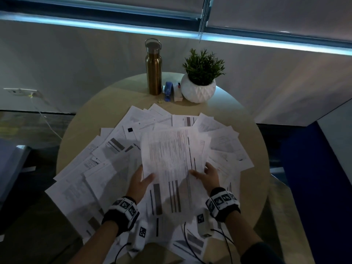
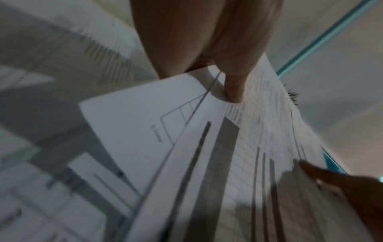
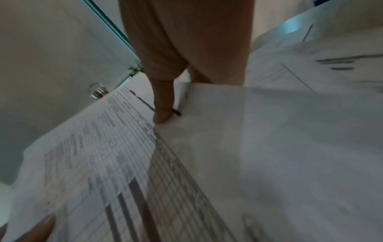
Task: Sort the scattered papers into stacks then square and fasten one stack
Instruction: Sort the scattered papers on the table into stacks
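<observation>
A printed sheet (image 1: 172,153) is held raised at centre frame in the head view, its long axis running up and away from both grips at its lower edge. It is pinched at the lower left corner by the left hand (image 1: 142,181) and at the lower right by the right hand (image 1: 206,176), thumbs on top. The scattered papers (image 1: 91,168), too many to count, cover the round table (image 1: 106,96) beneath. One bottle (image 1: 153,67), one stapler (image 1: 168,90) and one potted plant (image 1: 199,77) stand at upper centre.
</observation>
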